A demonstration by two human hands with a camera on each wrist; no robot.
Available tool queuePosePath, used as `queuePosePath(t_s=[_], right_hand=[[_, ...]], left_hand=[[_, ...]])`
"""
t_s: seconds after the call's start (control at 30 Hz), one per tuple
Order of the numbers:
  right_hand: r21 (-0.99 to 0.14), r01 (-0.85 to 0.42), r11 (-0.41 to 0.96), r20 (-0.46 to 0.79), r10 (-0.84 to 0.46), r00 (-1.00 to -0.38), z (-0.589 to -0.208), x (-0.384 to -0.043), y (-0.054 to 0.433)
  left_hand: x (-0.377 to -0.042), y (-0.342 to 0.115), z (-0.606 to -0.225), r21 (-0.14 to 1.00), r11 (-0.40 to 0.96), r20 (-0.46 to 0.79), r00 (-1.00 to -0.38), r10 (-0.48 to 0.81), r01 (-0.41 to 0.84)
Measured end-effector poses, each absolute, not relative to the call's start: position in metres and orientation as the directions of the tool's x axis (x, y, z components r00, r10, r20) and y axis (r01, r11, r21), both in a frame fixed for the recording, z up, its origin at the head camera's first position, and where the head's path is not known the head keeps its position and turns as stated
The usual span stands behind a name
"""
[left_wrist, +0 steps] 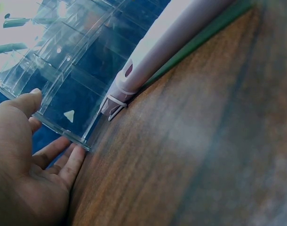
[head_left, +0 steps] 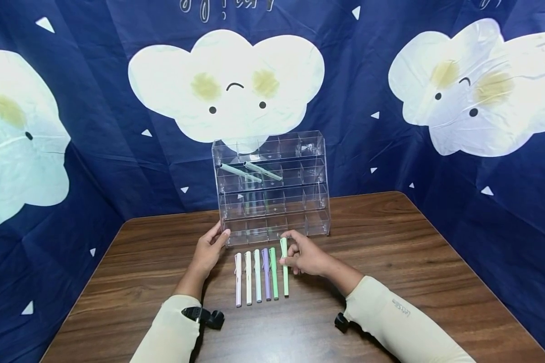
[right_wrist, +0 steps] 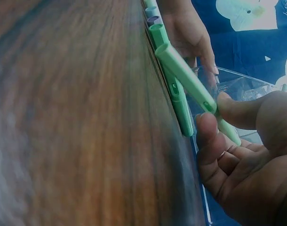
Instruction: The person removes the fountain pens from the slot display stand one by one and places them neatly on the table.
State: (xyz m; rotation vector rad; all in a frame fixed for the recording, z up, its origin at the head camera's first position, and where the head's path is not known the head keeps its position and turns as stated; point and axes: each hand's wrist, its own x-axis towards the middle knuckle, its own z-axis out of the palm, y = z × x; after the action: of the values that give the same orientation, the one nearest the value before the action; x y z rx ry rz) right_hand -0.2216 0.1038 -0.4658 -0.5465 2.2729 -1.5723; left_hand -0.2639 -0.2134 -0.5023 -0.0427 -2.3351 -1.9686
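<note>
Between right fingers, a pale-green pen

A brown wood-grain tabletop is enclosed at back and both sides by navy fabric, printed with inverted white clouds, small triangles and lettering. A pale sheen is noted on the tabletop.

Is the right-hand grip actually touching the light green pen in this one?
Touching. The right wrist view shows it plainly: in the right-hand grip, the thumb and a finger pinch the light green pen from opposite sides.
</note>
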Motion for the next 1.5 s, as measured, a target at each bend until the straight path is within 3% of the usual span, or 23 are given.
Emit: queuePosePath(t_s=[0.37, 1.5], right_hand=[[-0.893, -0.227, 0.388, 0.0, -0.505, -0.863, -0.481, -0.229, 0.106], [-0.819, -0.316, 0.478, 0.015, -0.534, -0.845, -0.491, -0.232, 0.1]], left_hand=[[-0.263, -0.214, -0.502, 0.976, 0.198, 0.094, -0.995, -0.036, 0.085], [-0.263, -0.214, -0.5, 0.967, 0.249, 0.064, -0.997, -0.041, 0.052]])
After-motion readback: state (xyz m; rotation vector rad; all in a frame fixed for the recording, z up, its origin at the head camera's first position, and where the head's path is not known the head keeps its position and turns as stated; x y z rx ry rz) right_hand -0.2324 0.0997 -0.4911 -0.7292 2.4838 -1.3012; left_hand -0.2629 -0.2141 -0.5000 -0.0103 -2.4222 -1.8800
